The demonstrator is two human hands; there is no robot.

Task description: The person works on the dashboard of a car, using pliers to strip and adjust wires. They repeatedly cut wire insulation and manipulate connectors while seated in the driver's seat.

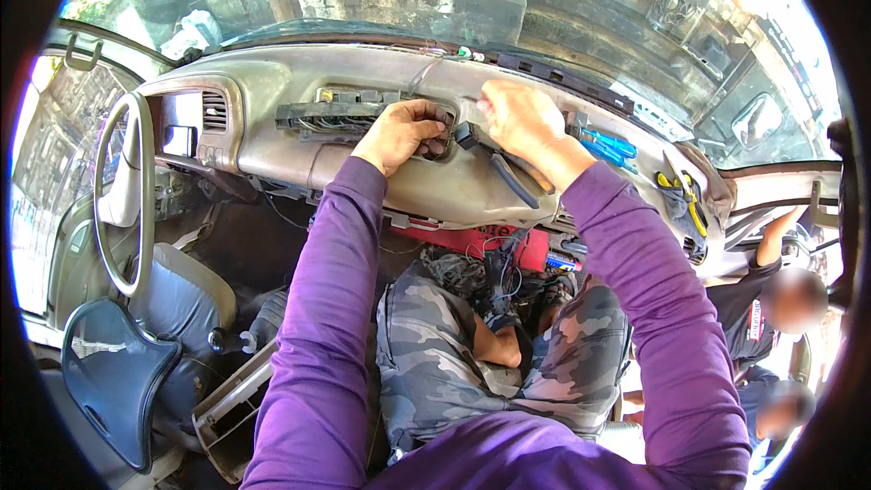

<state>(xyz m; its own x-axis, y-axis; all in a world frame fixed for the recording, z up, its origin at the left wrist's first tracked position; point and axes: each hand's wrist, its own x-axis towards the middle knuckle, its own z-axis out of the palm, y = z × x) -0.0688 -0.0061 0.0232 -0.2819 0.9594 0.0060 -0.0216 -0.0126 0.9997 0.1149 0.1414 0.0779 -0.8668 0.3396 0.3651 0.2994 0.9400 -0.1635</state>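
My left hand [406, 136] is at an opening in the beige dashboard [299, 163], its thumb and fingers pinched together among dark parts at the rim. What they hold is too small to make out. Just to the right, my right hand [524, 121] is closed in a fist above the dashboard top, and anything inside it is hidden. A small black block [466, 135] sits between the two hands. Below my right wrist lies a hand tool with a dark blue handle [515, 181]. Left of my left hand, a long black housing with wires [331, 114] fills a dashboard slot.
Blue-handled tools [608, 147] and yellow-handled pliers [695, 204] lie on the dashboard's right side. The steering wheel [98, 191] stands at left, the windshield beyond. A red item [535, 249] and loose wires are below the dashboard. Two people [758, 313] are outside at right.
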